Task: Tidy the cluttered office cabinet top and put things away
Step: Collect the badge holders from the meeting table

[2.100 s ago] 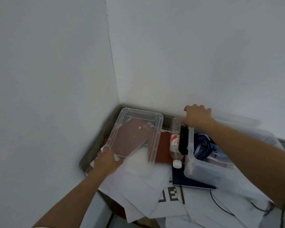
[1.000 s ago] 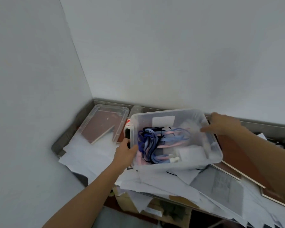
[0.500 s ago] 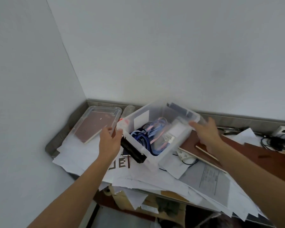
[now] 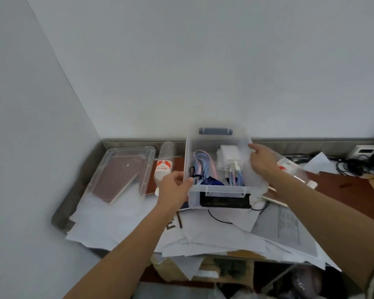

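Clear storage box [image 4: 217,192] turned since a moment ago, black latch end now facing the person, sitting squarely on the loose papers [image 4: 214,229], left hand [image 4: 174,190] clasping its near-left corner, right hand [image 4: 260,159] curled over the right rim, lid [image 4: 121,169] unmoved in the corner.

Two hands [image 4: 175,187], one clear bin [image 4: 216,192], one lid [image 4: 125,167], two bottles [image 4: 165,167].

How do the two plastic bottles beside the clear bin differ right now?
The left bottle lies clear of both hands, its whole length showing; the right bottle is partly hidden behind the right hand. The left bottle lies nearly straight toward the wall; the right bottle lies slanted. Both are clear plastic with red and white labels, lying flat beside the bin.
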### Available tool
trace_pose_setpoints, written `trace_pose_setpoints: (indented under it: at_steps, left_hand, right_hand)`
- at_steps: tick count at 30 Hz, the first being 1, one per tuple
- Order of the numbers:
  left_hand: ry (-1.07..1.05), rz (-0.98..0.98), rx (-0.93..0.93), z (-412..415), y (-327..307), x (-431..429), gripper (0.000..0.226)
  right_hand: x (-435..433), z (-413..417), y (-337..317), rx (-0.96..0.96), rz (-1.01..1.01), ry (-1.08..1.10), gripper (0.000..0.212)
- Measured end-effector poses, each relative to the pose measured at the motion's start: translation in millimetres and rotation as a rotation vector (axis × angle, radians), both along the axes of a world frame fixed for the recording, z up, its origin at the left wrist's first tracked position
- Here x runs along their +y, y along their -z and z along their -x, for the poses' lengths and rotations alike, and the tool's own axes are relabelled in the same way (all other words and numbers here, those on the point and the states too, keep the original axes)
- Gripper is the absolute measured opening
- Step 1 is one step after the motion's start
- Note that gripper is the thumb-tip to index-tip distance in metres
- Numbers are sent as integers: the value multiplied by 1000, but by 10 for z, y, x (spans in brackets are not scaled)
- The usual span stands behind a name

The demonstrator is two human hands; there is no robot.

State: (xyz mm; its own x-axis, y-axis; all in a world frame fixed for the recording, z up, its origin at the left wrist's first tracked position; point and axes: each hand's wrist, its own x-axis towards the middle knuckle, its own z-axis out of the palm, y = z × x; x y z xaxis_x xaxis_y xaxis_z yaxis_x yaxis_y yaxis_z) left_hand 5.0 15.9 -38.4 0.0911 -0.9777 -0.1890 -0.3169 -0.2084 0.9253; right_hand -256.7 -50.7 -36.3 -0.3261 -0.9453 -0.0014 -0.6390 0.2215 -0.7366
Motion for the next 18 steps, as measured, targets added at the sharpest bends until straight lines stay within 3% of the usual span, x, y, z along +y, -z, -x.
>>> trace_pose_setpoints:
  at_steps: [2,5,8,11,18]
  left_hand:
    - [66,52,-176,-76,-15,-29,23]
    - [139,310,-528,-37,-193,-78,26]
    - [256,504,-544,352,-537,-39,27]
    - [475,547,-560,1024,-720,136,21]
    - [1009,627,-699,2845,-384,1158,19]
  right_hand:
    - [27,-10,24,-56,-10,-9,45]
    - [232,88,-61,-146,34,87,40]
    - [614,382,-182,-15,44,150,35]
    - [1163,853,-271,152,10,175,27]
    - [3248,2159,-202,349,-254,390,30]
